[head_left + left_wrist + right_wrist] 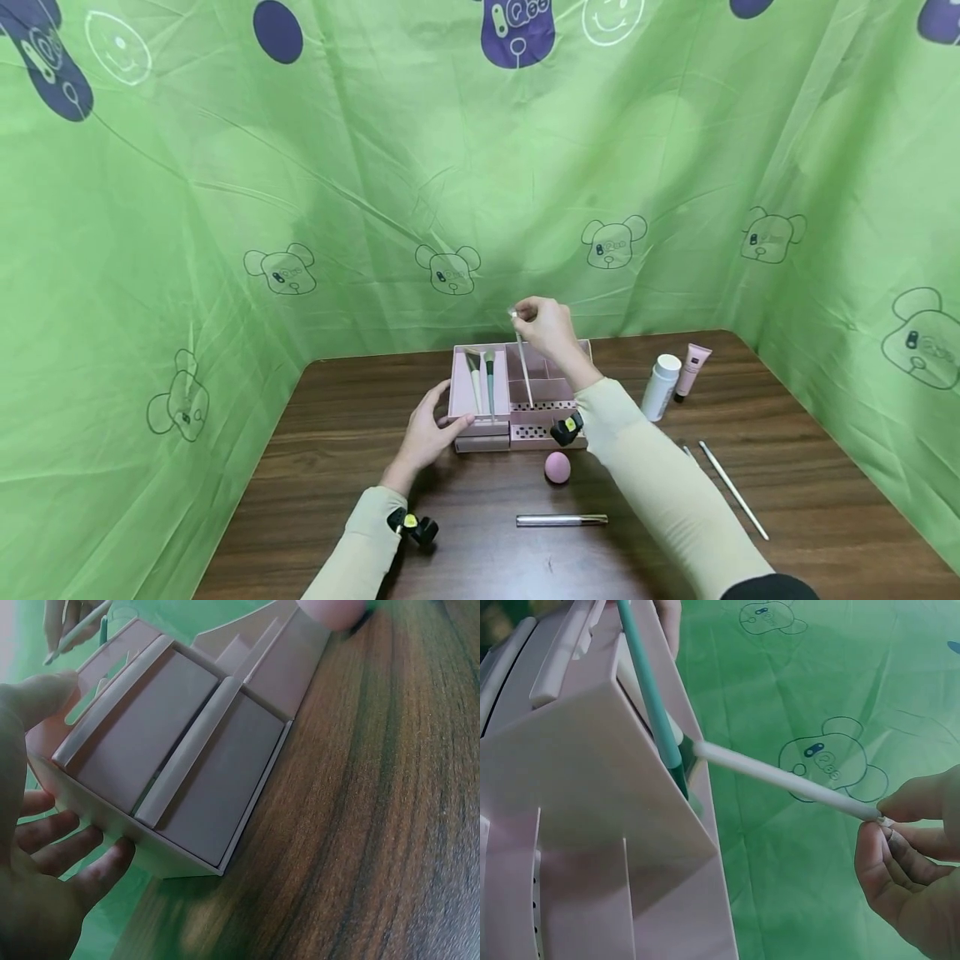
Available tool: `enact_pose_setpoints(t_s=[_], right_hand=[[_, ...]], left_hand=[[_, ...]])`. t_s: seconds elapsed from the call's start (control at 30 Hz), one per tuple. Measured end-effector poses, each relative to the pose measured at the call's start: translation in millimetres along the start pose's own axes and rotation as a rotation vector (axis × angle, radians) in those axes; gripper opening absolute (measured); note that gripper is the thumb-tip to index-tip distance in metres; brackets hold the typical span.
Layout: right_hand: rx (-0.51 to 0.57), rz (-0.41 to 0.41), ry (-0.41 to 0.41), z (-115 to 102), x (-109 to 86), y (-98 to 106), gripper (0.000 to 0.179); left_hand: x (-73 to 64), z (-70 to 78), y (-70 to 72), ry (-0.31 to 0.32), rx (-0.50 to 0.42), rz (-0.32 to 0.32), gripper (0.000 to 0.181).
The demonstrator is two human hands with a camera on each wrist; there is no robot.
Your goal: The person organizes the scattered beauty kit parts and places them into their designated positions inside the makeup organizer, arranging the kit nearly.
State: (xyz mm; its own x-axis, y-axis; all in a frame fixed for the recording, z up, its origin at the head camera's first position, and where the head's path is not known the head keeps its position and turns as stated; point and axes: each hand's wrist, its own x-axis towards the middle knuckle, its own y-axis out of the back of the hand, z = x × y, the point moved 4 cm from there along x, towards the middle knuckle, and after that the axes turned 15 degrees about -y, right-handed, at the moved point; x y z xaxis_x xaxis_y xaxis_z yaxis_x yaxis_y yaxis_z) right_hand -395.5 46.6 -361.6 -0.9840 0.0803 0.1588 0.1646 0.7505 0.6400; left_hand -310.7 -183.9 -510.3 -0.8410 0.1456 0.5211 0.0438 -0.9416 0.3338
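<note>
L hand (423,432) at organizer's 8–9 o'clock: thumb over top edge, fingers on side, clamped on pink organizer (592,772). Its L-side top tray (501,392) holds 2 brushes, i.e. white-handled (476,392) & green-handled (491,398); 2 drawers (217,765) underneath look closed. R side has open compartments (537,367) w/ dotted strips (531,432). White rod (523,367) slants over organizer approx. 12 o'clock, upper end pinched betw. R hand's (547,327) thumb & fingertips. Pink sponge (557,467), silver tube (561,521) approx. 5; white bottle (662,387), pink tube (692,373) at 3; 2nd rod (733,490) at 4.
</note>
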Motion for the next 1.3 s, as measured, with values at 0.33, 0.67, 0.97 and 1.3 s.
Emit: enact_pose_setpoints(t_s=[0.33, 0.67, 0.97, 1.3], right_hand=[[-0.020, -0.006, -0.015, 2, 1.8, -13, 0.022], [0.035, -0.028, -0.057, 6, -1.7, -27, 0.021], [0.031, -0.022, -0.099, 12, -0.3, -41, 0.025], [-0.011, -0.040, -0.115, 17, -2.1, -41, 0.035]], left_hand=[[-1.7, 2.0, -4.6, -0.012, -0.024, 0.004, 0.078], [-2.7, 2.0, -8.2, -0.016, -0.038, 0.003, 0.076], [-3.0, 31.6, -5.4, -0.022, -0.009, -0.045, 0.076], [-6.9, 45.8, 0.3, -0.031, -0.001, -0.032, 0.074]])
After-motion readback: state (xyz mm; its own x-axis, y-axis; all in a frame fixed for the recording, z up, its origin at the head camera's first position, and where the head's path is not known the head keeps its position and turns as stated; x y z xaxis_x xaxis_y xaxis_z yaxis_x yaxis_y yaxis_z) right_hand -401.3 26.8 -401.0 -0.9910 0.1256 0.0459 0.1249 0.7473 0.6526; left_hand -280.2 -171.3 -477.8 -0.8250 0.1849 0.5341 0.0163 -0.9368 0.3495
